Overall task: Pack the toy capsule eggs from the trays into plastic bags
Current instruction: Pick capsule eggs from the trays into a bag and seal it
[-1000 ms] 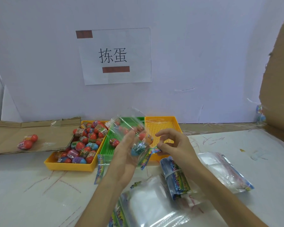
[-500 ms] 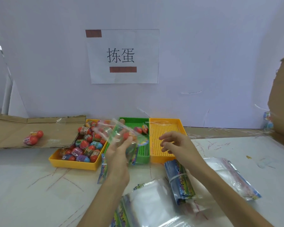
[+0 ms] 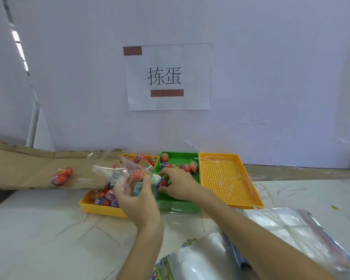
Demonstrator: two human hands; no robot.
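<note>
In the middle of the frame a clear plastic bag [image 3: 117, 172] is being held up by the left hand [image 3: 138, 201]. Its fingers are being kept curled round the lower part of the bag, where a few capsule eggs [image 3: 136, 175] are lying inside. The right hand [image 3: 178, 182] is being reached into the green tray [image 3: 178, 207], just to the right of the bag. Its fingers are being bent over a red egg [image 3: 164, 183] near the left wall of the tray, but it cannot be told if this egg is already being pinched. Other eggs are lying at the far end of the green tray, and many more in the yellow tray [image 3: 101, 208] at its left, partly behind the bag.

The step in hand seems to be the taking of the next egg. It is best done if only one egg is being lifted, with a firm pinch on its round sides, because the shell looks smooth. The bag should be kept low and close to the tray, with its opening turned toward the right hand. The eggs already inside should be supported from below, so that none is being spilled.
</note>
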